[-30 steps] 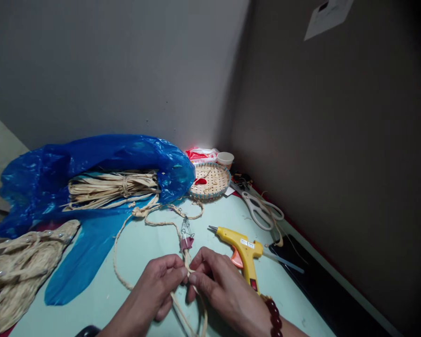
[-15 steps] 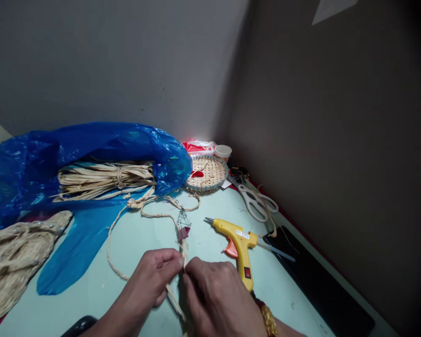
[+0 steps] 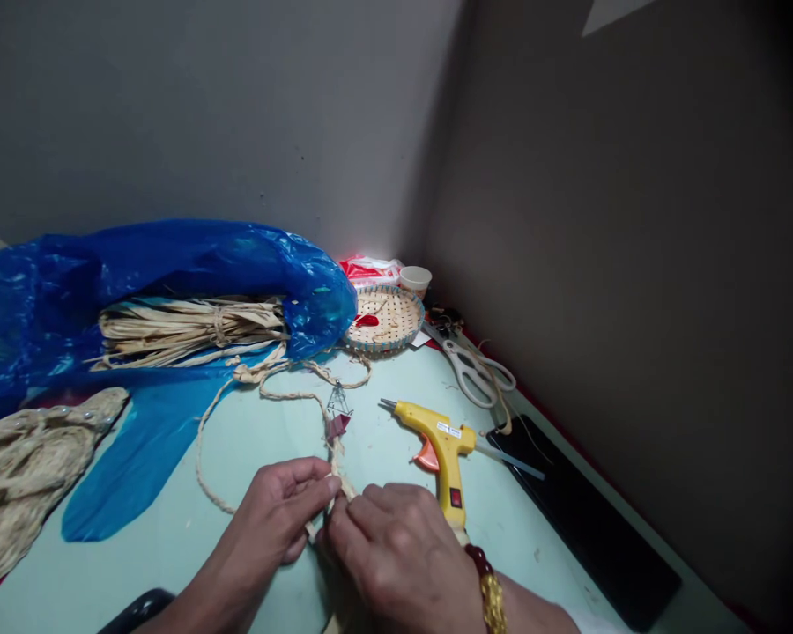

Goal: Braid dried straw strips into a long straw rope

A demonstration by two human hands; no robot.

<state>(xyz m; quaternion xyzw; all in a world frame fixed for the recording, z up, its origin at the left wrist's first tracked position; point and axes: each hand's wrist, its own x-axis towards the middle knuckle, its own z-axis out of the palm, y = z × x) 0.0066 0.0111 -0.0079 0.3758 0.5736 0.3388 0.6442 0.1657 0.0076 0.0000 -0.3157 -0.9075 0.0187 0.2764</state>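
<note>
My left hand (image 3: 281, 511) pinches a pale straw braid (image 3: 335, 453) between thumb and fingertips. Close against it on the right, my right hand (image 3: 396, 541) is closed on the straw strands at the lower end of the braid; its fingers partly hide them. A dark red binder clip (image 3: 337, 426) with wire handles grips the braid's far end above the hands. From around the clip a thin twisted straw cord (image 3: 202, 449) loops over the pale green tabletop (image 3: 370, 440). Right of my right hand lies a yellow hot glue gun (image 3: 446, 440) with an orange trigger and a glue stick.
A blue plastic bag (image 3: 172, 255) holds a straw bundle (image 3: 185, 330). Behind are a woven tray (image 3: 396, 326) and a cup (image 3: 416, 279). Scissors (image 3: 472, 374) and a black flat object (image 3: 588, 528) lie right. A woven straw piece (image 3: 46, 475) with beads lies left.
My right hand has shifted slightly left and its fingers now cross nearer the left fingertips. A straw strand shows above its knuckles. The whole view has drifted slightly.
</note>
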